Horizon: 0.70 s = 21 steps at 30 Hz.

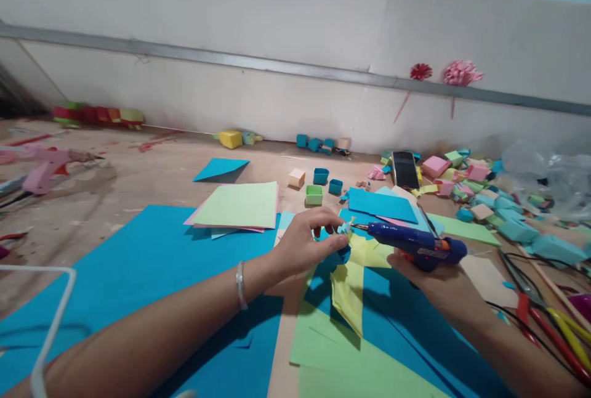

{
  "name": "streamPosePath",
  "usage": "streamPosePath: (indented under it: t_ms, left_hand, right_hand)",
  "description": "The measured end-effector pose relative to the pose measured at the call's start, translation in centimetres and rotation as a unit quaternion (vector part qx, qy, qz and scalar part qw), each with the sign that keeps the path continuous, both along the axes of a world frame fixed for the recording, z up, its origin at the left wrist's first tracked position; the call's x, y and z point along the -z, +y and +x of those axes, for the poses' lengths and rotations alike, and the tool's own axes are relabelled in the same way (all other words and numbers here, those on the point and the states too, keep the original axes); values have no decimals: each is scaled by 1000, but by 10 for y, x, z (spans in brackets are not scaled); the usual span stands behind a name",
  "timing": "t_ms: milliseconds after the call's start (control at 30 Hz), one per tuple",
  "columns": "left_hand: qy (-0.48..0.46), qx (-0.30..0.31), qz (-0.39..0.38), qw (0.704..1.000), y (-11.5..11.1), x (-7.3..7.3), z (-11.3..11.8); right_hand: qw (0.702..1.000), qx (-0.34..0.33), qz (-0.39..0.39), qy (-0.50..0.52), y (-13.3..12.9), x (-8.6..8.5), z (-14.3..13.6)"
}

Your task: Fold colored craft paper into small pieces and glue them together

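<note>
Two plastic glue guns (413, 241), dark blue and pink, are showing. Toward the bench's (168, 167) back edge, one open green paper box (314, 196), two open blue paper boxes (321, 178) beside it and one black-screened phone (405, 170) are sitting. Two fringed paper flowers (462, 73) are showing above.

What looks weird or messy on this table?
Red streaks mark the tabletop near the wall, left of the yellow block; maybe something spilled, though I can't tell what. A phone beside paper pieces seems odd too.
</note>
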<state>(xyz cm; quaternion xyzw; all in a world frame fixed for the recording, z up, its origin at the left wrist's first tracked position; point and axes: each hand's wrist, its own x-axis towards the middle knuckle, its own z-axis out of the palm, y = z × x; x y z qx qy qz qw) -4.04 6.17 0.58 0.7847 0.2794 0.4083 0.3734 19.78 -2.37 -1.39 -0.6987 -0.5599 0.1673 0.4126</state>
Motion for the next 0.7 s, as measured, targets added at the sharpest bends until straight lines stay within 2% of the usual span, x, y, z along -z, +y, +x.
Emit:
streamPosePath:
  t_ms: [167, 367, 700]
  left_hand:
    - [-1, -6, -6, 1000, 0, 0, 0]
    - [3, -6, -2, 1000, 0, 0, 0]
    - [4, -3, 3, 1000, -2, -2, 0]
  right_hand:
    - [998, -59, 15, -34, 3, 2, 9]
    - [998, -48, 11, -27, 2, -5, 0]
    - [999, -31, -21, -24, 4, -6, 0]
